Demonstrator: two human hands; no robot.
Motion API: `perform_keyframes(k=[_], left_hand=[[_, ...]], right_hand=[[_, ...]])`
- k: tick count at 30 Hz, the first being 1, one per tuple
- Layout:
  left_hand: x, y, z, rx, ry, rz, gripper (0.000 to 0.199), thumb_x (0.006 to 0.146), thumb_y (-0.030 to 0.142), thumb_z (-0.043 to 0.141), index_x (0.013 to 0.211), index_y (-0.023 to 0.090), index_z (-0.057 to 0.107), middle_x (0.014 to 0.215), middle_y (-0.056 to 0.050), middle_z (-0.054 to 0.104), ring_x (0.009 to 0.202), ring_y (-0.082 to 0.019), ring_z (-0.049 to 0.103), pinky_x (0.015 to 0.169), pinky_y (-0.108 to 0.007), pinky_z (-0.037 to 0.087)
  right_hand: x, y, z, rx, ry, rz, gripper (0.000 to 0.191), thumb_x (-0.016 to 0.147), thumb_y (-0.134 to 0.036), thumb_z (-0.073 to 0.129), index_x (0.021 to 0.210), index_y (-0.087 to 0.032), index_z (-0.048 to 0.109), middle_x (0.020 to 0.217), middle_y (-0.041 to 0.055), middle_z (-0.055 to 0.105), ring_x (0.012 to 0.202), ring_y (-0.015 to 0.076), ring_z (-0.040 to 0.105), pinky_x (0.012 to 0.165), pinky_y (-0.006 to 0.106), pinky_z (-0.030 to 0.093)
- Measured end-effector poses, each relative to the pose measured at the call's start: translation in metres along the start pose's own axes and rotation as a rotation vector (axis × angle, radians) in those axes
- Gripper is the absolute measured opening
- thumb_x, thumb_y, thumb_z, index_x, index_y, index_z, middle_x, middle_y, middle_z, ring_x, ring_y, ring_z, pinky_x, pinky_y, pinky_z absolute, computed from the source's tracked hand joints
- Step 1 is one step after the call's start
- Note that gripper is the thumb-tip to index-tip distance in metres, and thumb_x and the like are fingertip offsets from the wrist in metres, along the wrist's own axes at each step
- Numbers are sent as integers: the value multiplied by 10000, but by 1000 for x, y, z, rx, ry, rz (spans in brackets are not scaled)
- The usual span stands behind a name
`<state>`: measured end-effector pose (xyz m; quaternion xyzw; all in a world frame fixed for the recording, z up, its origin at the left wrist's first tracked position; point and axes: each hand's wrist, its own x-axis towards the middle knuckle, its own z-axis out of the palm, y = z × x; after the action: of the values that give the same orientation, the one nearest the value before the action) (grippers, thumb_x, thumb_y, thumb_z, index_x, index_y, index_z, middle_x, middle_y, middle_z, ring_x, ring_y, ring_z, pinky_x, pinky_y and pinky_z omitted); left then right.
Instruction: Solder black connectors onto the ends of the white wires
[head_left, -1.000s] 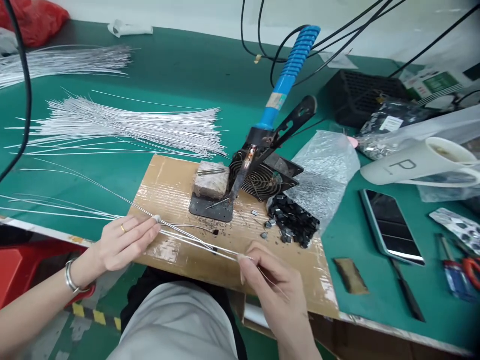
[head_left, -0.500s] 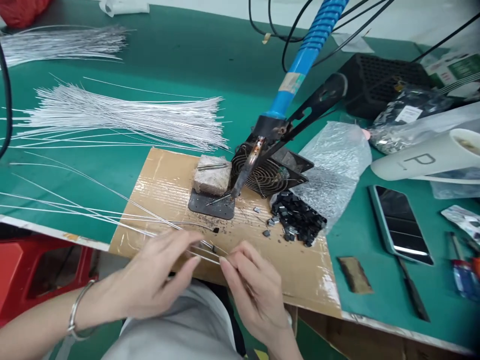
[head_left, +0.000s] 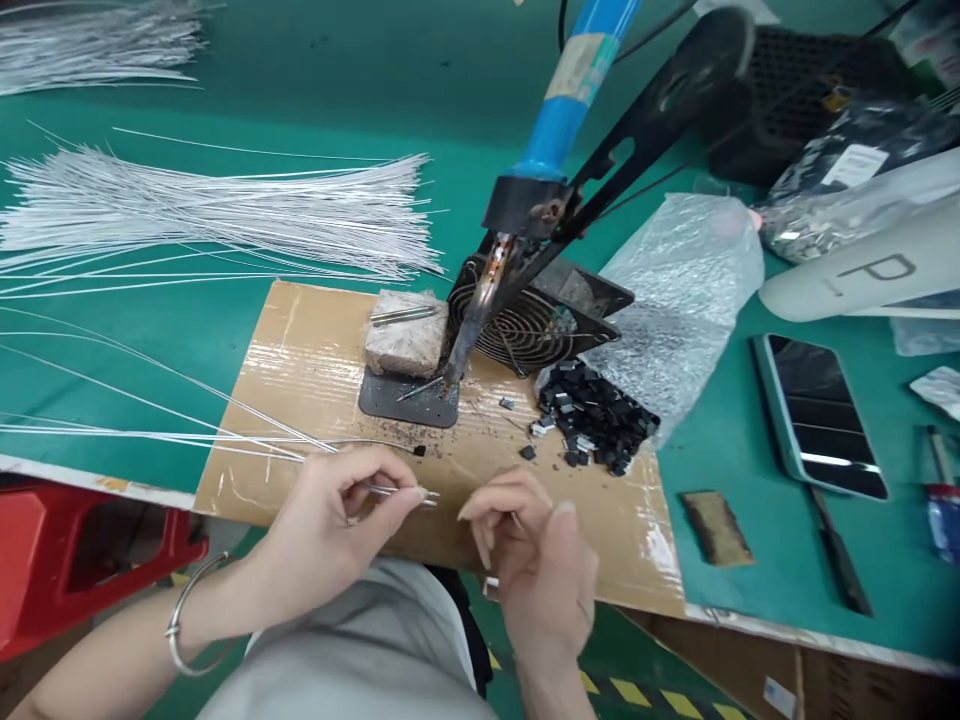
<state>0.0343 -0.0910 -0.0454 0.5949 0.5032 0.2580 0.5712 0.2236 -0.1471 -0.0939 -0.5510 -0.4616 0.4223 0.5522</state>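
My left hand (head_left: 352,520) is closed in a pinch on thin white wires (head_left: 262,437) near their ends, low over the cardboard (head_left: 247,400). The wire tips stick out past its thumb, and the wires trail off to the left. To its right, my right hand (head_left: 536,560) is apart from the wires, fingers loosely curled and spread from the thumb; nothing shows in it. One wire ending in a small black piece (head_left: 418,450) lies just beyond my left hand. Small black connector-like pieces (head_left: 596,415) are heaped farther right.
A soldering iron with a blue handle (head_left: 570,95) points down over a dark plate (head_left: 409,400), beside a whitish block (head_left: 407,335) and a round fan grille (head_left: 517,320). A wire bundle (head_left: 225,210) lies at back left. At right are bubble wrap (head_left: 682,300) and a phone (head_left: 821,415).
My right hand has let go of the wire ends and moved right, its fingers opening. My left hand now pinches the wires near their tips. The view has shifted slightly.
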Motion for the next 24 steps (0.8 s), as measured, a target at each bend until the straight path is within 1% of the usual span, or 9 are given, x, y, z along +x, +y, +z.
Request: perform_keyframes(k=[3, 8, 11, 14, 16, 18, 20, 22, 24], left_hand=[[5, 4, -1, -29, 32, -3, 181, 973, 262, 657, 824, 185, 724, 697, 6, 648, 611, -127, 478, 553, -254, 355], [14, 8, -2, -81, 80, 10, 158, 933, 243, 688, 793, 182, 727, 674, 13, 646, 601, -115, 482, 550, -233, 363], [16, 7, 0, -48, 139, 9, 153, 929, 254, 694, 800, 185, 741, 678, 9, 659, 579, -113, 466, 533, -238, 357], [16, 5, 3, 8, 194, 38, 148, 934, 255, 698, 809, 191, 746, 689, 6, 676, 562, -110, 455, 514, -243, 344], [15, 3, 5, 33, 204, 49, 153, 940, 259, 697, 810, 192, 744, 688, 4, 678, 559, -113, 469, 510, -246, 350], [15, 2, 6, 38, 194, 36, 156, 944, 273, 693, 823, 191, 749, 701, -5, 686, 566, -121, 499, 519, -252, 373], [15, 1, 5, 29, 174, 18, 156, 936, 289, 695, 835, 188, 757, 704, -11, 687, 563, -126, 510, 519, -255, 384], [16, 1, 3, 15, 161, 10, 161, 925, 294, 700, 821, 186, 757, 690, -11, 680, 564, -127, 513, 517, -252, 383], [18, 2, 1, 1, 160, 8, 168, 916, 293, 703, 801, 183, 756, 677, -13, 682, 559, -124, 513, 506, -245, 372]], right_hand=[[-1, 0, -1, 33, 63, 21, 625, 1157, -471, 262, 886, -216, 764, 727, 5, 511, 530, 129, 486, 449, 264, 374], [-12, -14, 11, -86, 23, 20, 610, 1161, -487, 263, 937, -237, 772, 783, 17, 544, 611, 149, 506, 541, 299, 396], [-16, -16, 17, -153, -22, -40, 577, 1161, -463, 274, 967, -228, 763, 791, 26, 570, 629, 161, 530, 564, 309, 428], [-15, -10, 20, -195, -101, -156, 493, 1159, -365, 286, 1048, -218, 744, 827, 40, 618, 656, 163, 577, 595, 308, 473], [-13, -6, 22, -194, -154, -241, 437, 1147, -308, 303, 1107, -218, 729, 849, 49, 644, 688, 169, 609, 617, 307, 496], [-10, -5, 23, -154, -183, -268, 420, 1143, -296, 314, 1133, -217, 726, 861, 54, 659, 708, 170, 626, 621, 299, 502], [-9, -8, 23, -72, -215, -216, 467, 1154, -339, 302, 1113, -215, 750, 844, 53, 662, 689, 161, 623, 613, 294, 497], [-9, -13, 22, 21, -266, -131, 564, 1163, -416, 279, 1053, -221, 796, 802, 50, 661, 649, 155, 611, 596, 300, 486], [-10, -16, 19, 104, -256, -35, 644, 1157, -502, 270, 994, -235, 832, 767, 52, 663, 626, 162, 605, 574, 312, 473]])
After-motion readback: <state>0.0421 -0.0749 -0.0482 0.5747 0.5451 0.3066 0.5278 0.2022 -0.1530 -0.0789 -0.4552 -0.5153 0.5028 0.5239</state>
